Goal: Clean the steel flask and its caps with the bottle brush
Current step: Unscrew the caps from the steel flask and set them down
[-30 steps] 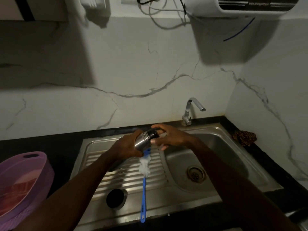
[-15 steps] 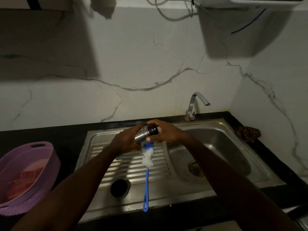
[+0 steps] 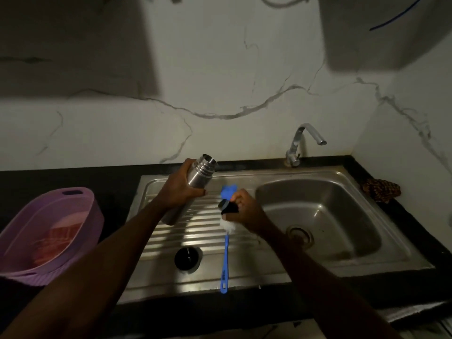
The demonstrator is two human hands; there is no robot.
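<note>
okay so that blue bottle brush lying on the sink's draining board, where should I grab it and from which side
Probably the bare blue handle of the bottle brush, in its near half, reaching down from above. It lies flat on the draining board with the handle end toward you; the bristle end is partly covered by the right hand, which holds a black cap. That hand would need freeing, since the left hand grips the flask.

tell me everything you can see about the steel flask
The steel flask is a brushed-metal cylinder with a ridged, threaded neck and an open mouth: no cap on it. The left hand grips it round the middle, holding it tilted above the ribbed draining board, mouth up and toward the wall, base down toward the person. Its lower end is partly hidden behind the forearm. Light glints off its shoulder; whether it is wet cannot be told.
</note>
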